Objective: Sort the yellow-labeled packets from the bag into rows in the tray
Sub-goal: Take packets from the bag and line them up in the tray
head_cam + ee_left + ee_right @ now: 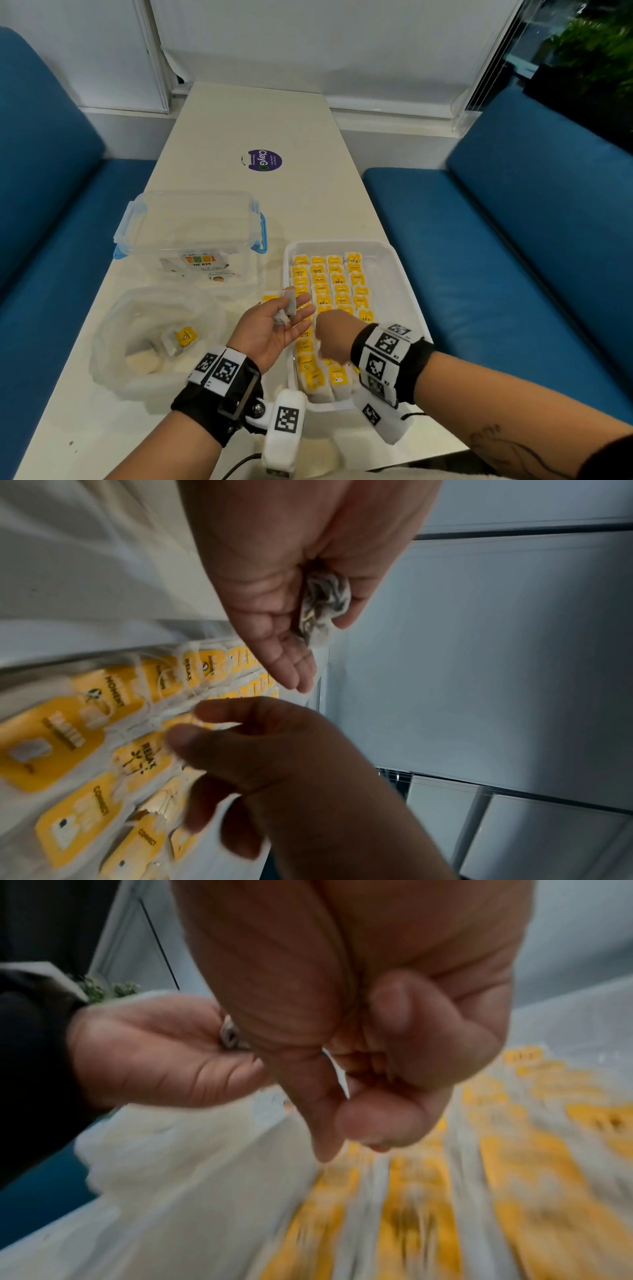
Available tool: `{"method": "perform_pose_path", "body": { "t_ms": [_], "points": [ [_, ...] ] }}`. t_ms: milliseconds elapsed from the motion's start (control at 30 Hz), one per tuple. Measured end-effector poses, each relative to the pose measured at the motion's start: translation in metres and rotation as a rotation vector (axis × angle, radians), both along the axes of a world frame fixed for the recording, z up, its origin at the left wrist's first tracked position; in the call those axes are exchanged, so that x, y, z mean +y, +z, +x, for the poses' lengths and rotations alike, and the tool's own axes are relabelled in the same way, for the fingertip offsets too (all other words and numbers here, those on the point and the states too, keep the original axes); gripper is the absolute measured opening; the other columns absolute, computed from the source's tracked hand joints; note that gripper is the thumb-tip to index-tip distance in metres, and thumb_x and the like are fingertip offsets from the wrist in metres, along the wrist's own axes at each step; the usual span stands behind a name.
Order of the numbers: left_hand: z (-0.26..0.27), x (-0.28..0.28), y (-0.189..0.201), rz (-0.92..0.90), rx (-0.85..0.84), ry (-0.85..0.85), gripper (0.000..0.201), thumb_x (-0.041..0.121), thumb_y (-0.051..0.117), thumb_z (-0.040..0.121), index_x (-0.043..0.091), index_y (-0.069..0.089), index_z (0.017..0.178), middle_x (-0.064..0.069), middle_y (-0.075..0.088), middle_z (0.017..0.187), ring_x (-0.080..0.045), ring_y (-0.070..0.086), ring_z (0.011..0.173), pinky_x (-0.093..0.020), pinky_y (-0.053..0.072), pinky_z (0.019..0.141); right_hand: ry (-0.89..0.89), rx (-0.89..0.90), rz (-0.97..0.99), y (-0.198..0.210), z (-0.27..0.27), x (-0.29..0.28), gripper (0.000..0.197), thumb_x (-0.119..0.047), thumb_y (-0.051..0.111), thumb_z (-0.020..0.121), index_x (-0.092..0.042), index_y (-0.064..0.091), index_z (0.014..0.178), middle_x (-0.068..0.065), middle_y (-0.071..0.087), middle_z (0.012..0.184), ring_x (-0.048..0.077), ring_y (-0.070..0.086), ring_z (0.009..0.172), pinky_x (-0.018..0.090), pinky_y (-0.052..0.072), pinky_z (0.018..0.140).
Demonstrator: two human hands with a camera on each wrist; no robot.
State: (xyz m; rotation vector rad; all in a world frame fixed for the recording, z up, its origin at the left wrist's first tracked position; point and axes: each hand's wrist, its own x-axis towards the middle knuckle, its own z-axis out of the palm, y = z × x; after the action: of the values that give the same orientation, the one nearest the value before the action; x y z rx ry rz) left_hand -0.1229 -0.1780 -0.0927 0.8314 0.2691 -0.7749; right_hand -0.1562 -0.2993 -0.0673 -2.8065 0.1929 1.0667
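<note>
Far left on the white table (pixel 267 113), the clear plastic bag (pixel 113 346) sat rumpled open, and one yellow-labeled packet (pixel 186 335) lay inside it. Behind it stood a clear lidded box (pixel 191 222) with blue clips, a printed card showing through its wall.

Moving in, the left hand (pixel 270 325) was turned palm up by the tray's left edge, fingers mostly straight. A crumpled teabag (pixel 323 601) lay in the palm with the thumb lying over it, and one more packet (pixel 270 297) peeked out just behind the fingertips. Whether the thumb was really pinching that bag, I couldn't tell.

Right beside it, the right hand (pixel 334 342) hovered low over the tray, fingers curled in toward the thumb. The wrist view was blurred, and nothing showed between the fingertips (pixel 377 1123).

Under both hands was the white tray (pixel 404 274), and there the sorted packets (pixel 339 277) lay label up in four neat rows from the far rim to the near one. "RELAX", "MOMENT" and "CONNECT" could be read on the labels.
</note>
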Motion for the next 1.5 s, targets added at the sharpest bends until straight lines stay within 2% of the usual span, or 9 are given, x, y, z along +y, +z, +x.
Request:
{"method": "perform_pose_path", "body": {
  "t_ms": [100, 200, 300, 600, 700, 867, 1100, 1267, 1500],
  "points": [
    [0.000, -0.004, 0.004, 0.008, -0.003, -0.021, 0.024, 0.012, 0.038, 0.098, 0.005, 0.056, 0.113, -0.011, 0.070, 0.098, -0.021, 0.071, 0.081, -0.027, 0.059, 0.062, -0.192, -0.195, 0.174, 0.030, 0.005, -0.025, 0.023, -0.010, 0.054, 0.091, 0.000, 0.060, 0.111, 0.011, 0.064, 0.098, 0.022, 0.063, 0.074, 0.024, 0.046, 0.059],
    [-0.001, -0.013, 0.013, 0.042, -0.006, -0.036, 0.023, 0.011, 0.040, 0.098, 0.004, 0.061, 0.103, -0.012, 0.066, 0.097, -0.022, 0.065, 0.087, -0.027, 0.058, 0.063, -0.377, -0.365, 0.345, 0.061, 0.004, -0.052, 0.018, -0.014, 0.059, 0.090, -0.008, 0.061, 0.107, -0.003, 0.054, 0.062, 0.007, 0.051, 0.046, 0.016, 0.039, 0.043],
    [-0.004, -0.025, 0.022, 0.083, -0.032, -0.085, 0.021, 0.008, 0.042, 0.097, 0.006, 0.064, 0.098, -0.012, 0.064, 0.092, -0.021, 0.063, 0.082, -0.025, 0.057, 0.063, -0.484, -0.482, 0.408, 0.074, -0.003, -0.075, 0.014, -0.014, 0.060, 0.089, -0.011, 0.062, 0.103, -0.005, 0.052, 0.056, 0.002, 0.047, 0.039, 0.008, 0.030, 0.032],
    [-0.009, -0.060, 0.039, 0.228, -0.124, -0.226, 0.011, 0.013, 0.054, 0.091, 0.020, 0.060, 0.098, -0.004, 0.062, 0.079, -0.011, 0.063, 0.060, -0.019, 0.053, 0.046, -0.476, -0.615, 0.604, 0.048, -0.025, -0.088, 0.008, -0.013, 0.061, 0.087, -0.020, 0.062, 0.092, -0.003, 0.057, 0.058, 0.004, 0.055, 0.051, 0.014, 0.042, 0.054],
    [-0.010, -0.068, 0.038, 0.293, -0.161, -0.240, 0.008, 0.018, 0.057, 0.090, 0.021, 0.059, 0.097, -0.001, 0.057, 0.073, -0.004, 0.054, 0.042, -0.014, 0.046, 0.040, -0.518, -0.621, 0.702, 0.044, -0.030, -0.088, 0.006, -0.018, 0.057, 0.091, -0.018, 0.062, 0.094, 0.000, 0.063, 0.061, 0.003, 0.056, 0.051, 0.010, 0.037, 0.044],
    [-0.012, -0.075, 0.036, 0.315, -0.235, -0.217, 0.009, 0.013, 0.061, 0.087, 0.016, 0.059, 0.096, -0.001, 0.060, 0.067, -0.003, 0.052, 0.043, -0.014, 0.044, 0.040, -0.567, -0.601, 0.851, 0.043, -0.034, -0.089, 0.017, -0.026, 0.067, 0.085, -0.014, 0.060, 0.095, 0.009, 0.065, 0.069, 0.020, 0.056, 0.059, 0.023, 0.038, 0.043],
    [-0.012, -0.078, 0.037, 0.272, -0.237, -0.124, 0.013, 0.004, 0.057, 0.089, 0.007, 0.059, 0.102, -0.003, 0.059, 0.072, -0.005, 0.057, 0.054, -0.014, 0.048, 0.046, -0.657, -0.602, 0.966, 0.040, -0.030, -0.098, 0.012, 0.002, 0.064, 0.084, -0.009, 0.058, 0.081, 0.011, 0.063, 0.067, 0.015, 0.058, 0.050, 0.022, 0.044, 0.039],
    [-0.010, -0.076, 0.031, 0.349, -0.274, -0.031, 0.010, 0.002, 0.061, 0.086, 0.010, 0.059, 0.082, -0.005, 0.056, 0.069, -0.006, 0.055, 0.046, -0.016, 0.046, 0.044, -0.746, -0.528, 1.027, 0.030, -0.028, -0.098, 0.013, 0.002, 0.064, 0.083, -0.008, 0.056, 0.082, 0.014, 0.065, 0.076, 0.016, 0.063, 0.056, 0.024, 0.049, 0.043],
    [-0.006, -0.074, 0.029, 0.562, -0.586, -0.100, 0.014, 0.002, 0.069, 0.080, 0.012, 0.059, 0.077, 0.005, 0.062, 0.089, -0.014, 0.052, 0.065, -0.022, 0.044, 0.055, -0.497, -0.685, 0.821, 0.027, -0.016, -0.099, 0.008, -0.013, 0.072, 0.081, -0.020, 0.067, 0.083, -0.008, 0.059, 0.074, 0.001, 0.051, 0.063, 0.013, 0.042, 0.062]
  ]
}}
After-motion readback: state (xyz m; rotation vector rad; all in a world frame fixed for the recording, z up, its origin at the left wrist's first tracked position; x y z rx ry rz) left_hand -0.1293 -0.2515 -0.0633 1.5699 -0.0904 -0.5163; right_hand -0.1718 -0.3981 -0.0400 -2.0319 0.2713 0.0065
